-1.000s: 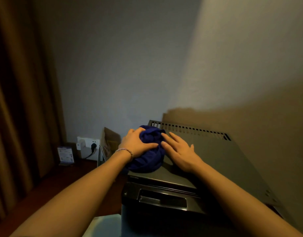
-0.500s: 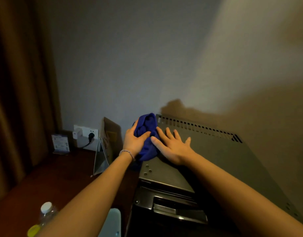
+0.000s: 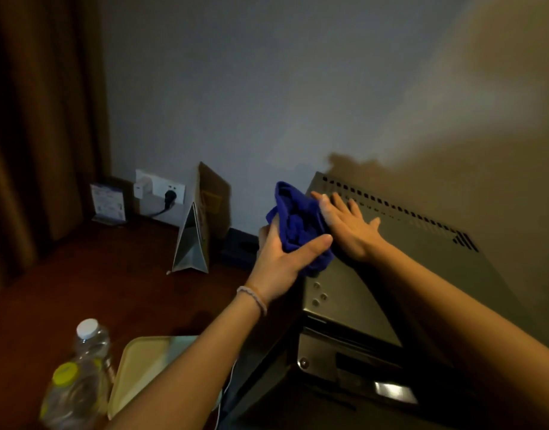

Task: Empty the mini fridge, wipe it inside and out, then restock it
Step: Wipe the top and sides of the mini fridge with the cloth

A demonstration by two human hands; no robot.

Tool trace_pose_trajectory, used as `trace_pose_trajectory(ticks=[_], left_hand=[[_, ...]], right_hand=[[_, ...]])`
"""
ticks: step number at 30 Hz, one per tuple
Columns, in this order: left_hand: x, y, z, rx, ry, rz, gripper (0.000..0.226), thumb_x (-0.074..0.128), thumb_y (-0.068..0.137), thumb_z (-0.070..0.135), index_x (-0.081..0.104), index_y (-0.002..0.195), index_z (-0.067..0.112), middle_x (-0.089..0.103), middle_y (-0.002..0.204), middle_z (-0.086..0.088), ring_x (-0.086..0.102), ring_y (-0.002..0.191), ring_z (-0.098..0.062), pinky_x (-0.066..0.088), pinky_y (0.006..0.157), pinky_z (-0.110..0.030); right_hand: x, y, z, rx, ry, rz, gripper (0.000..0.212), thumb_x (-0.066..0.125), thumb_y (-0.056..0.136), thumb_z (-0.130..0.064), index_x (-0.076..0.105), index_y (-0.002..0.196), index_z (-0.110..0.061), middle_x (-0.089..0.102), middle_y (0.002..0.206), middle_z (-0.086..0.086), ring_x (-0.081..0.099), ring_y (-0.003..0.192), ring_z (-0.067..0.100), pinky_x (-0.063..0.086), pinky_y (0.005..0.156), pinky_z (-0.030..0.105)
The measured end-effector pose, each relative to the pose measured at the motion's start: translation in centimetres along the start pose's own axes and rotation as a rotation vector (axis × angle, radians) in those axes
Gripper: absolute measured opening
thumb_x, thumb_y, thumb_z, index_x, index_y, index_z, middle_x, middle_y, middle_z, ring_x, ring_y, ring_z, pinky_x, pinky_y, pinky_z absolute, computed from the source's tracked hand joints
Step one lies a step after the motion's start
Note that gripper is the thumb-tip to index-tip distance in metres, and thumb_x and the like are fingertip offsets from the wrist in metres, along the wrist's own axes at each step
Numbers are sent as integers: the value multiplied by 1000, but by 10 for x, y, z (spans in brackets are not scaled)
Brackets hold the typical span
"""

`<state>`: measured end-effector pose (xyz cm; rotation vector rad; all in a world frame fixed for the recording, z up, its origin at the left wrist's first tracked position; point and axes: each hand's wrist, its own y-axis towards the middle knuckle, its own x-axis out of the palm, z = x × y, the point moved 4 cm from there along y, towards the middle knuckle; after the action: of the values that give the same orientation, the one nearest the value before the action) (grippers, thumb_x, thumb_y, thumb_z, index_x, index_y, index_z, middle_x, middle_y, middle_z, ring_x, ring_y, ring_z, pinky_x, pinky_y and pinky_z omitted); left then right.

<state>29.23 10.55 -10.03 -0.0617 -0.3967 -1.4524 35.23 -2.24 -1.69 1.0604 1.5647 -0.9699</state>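
— Dim room, a dark wooden table [image 3: 90, 283] against a pale wall, curtain on the left. Which step is this?

— Wiping the outside, I'd judge. The mini fridge [image 3: 400, 274] stands at the right end of the table with its door toward the camera, and both hands are at its top panel.

— And the cloth?

— The blue cloth [image 3: 298, 225] is bunched at the top's left edge, partly hanging over the side. The left hand [image 3: 282, 259] grips it from the left, thumb hooked across its front. The right hand [image 3: 350, 225] lies flat on the top, fingers [image 3: 335, 201] straight and slightly spread, touching the cloth's right side, near the vent slots [image 3: 391, 206].

— What does the next move call for?

— Probably carrying the cloth down the left wall or back across the top, pressing evenly. Water bottles [image 3: 81, 377] and a pale tray [image 3: 143, 364] wait at lower left, likely for restocking.
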Motion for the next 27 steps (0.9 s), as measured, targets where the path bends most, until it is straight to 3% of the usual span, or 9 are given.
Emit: trace_pose_trajectory(ticks=[4,9,12,15,17,18,20,24,27], left_hand=[[0,20,-9,-7,-84,8,74,90,58,58,65,121,28,55,132,-18,63,116,-26,51,100,-48],[0,41,-20,-67,-173,81,83,89,49,61,64,120,26,57,132,-12,64,114,-22,53,98,-43],[-2,58,-28,-113,-196,112,83,90,57,42,58,128,13,59,130,-14,63,115,-25,54,95,-36],[-5,73,-36,-131,-170,126,46,75,82,12,58,125,7,65,117,-13,67,101,-16,55,81,-21],[-4,83,-37,-94,-144,107,19,67,89,5,63,104,16,68,97,-6,67,81,0,52,70,-14],[-3,89,-37,-90,-131,108,18,66,89,3,63,95,20,67,88,-2,66,73,3,51,66,-13],[0,99,-37,-104,-144,121,16,69,89,8,64,91,24,68,84,0,66,72,0,52,67,-17],[5,131,-40,-166,-143,179,12,76,80,25,69,89,28,73,95,-10,69,92,-25,56,84,-43],[7,158,-52,-219,-106,231,20,70,71,39,71,89,30,74,95,-5,69,94,-27,54,91,-53]], right_hand=[[0,3,3,12,46,48,75,-8,83,-73,9,153,-55,0,167,-10,-7,154,23,-11,113,71],[2,4,5,33,4,49,74,-4,86,-76,0,155,-49,-2,167,-12,-7,154,21,-8,115,68],[2,4,5,40,23,60,79,-6,82,-76,-2,155,-47,-3,166,-13,-8,154,20,-9,116,67],[2,3,5,49,58,67,94,-12,70,-85,-5,156,-47,-4,166,-15,-8,153,17,-10,117,65],[2,3,5,48,58,69,98,-13,67,-86,-7,156,-45,-3,166,-16,-8,153,16,-10,118,64],[2,3,5,45,53,70,97,-13,68,-86,-8,156,-45,-3,166,-16,-8,153,16,-9,118,63],[2,2,4,42,41,70,94,-12,70,-85,-12,155,-45,-4,166,-17,-8,153,15,-9,118,63],[3,2,5,39,28,65,87,-13,71,-85,-18,151,-50,-9,164,-19,-11,152,15,-11,119,61],[3,2,6,38,-7,60,87,-13,71,-86,-17,150,-51,-12,163,-20,-13,152,16,-11,118,63]])
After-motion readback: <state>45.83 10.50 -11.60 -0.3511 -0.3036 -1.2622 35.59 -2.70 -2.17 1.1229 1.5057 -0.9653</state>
